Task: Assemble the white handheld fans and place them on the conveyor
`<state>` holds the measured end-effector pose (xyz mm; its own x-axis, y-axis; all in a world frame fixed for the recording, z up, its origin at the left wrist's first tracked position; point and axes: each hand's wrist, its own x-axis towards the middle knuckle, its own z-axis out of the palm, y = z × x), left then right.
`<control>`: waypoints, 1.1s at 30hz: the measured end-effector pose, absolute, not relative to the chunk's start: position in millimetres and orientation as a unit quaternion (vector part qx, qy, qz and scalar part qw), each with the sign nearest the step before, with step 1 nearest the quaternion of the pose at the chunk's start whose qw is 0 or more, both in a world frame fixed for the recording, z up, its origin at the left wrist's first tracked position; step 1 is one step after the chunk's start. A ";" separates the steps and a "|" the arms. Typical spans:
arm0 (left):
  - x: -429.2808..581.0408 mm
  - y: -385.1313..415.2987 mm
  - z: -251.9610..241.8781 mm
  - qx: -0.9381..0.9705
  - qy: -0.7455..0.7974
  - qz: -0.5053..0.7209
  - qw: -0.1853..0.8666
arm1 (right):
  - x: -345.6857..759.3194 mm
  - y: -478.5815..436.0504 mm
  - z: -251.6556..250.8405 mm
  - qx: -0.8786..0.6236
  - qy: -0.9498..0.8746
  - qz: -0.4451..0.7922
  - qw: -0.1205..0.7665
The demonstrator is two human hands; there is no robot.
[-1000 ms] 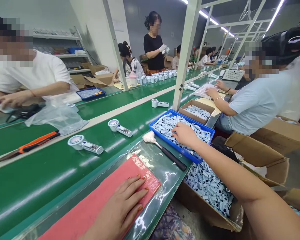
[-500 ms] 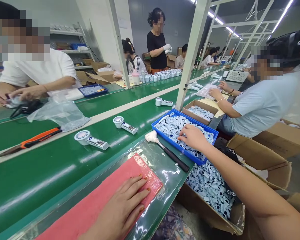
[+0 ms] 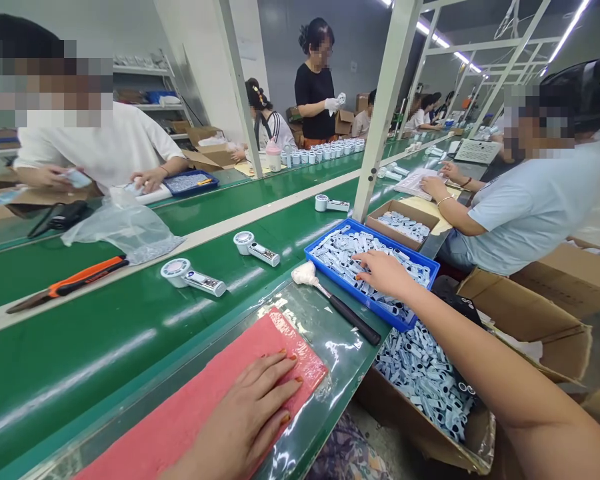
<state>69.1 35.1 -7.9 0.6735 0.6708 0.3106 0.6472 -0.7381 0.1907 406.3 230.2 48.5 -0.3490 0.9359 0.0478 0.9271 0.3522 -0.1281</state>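
Note:
My left hand lies flat on a pink pad, fingers stretched out and holding nothing. Over a blue tray of small pale-blue plastic parts is my right hand. Its fingers are apart, with the fingertips close above the parts or touching them; which, I cannot tell. Between pad and tray lies a hammer with a black handle and a head wrapped in white. White-headed handheld devices with open handles, one nearest, lie in a row on the green belt.
A cardboard box full of similar parts stands below the tray, and a smaller carton sits behind it. A white post rises beside the tray. Orange-handled pliers and a plastic bag lie across the belt. Co-workers sit on both sides.
The fingers of my right hand have spread apart over the tray, while my left hand stays put. The devices sit slightly further right. The co-worker at left has moved their hands apart.

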 end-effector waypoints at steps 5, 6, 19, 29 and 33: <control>69.5 34.8 -6.4 0.912 0.360 0.192 0.044 | 403.2 230.8 46.3 -0.571 -0.818 0.048 0.052; 69.4 34.5 -6.4 0.911 0.361 0.192 0.044 | 402.4 231.0 45.9 -0.570 -0.819 0.049 0.051; 67.3 34.7 -4.8 0.920 0.360 0.156 -0.004 | 394.1 234.1 53.1 -0.535 -0.840 0.026 0.085; 64.2 34.0 -6.1 0.925 0.348 0.145 -0.040 | 392.7 251.3 46.7 -0.522 -0.851 0.002 0.057; 62.8 34.7 -7.6 0.927 0.344 0.142 -0.045 | 409.8 246.7 48.9 -0.530 -0.843 0.042 0.087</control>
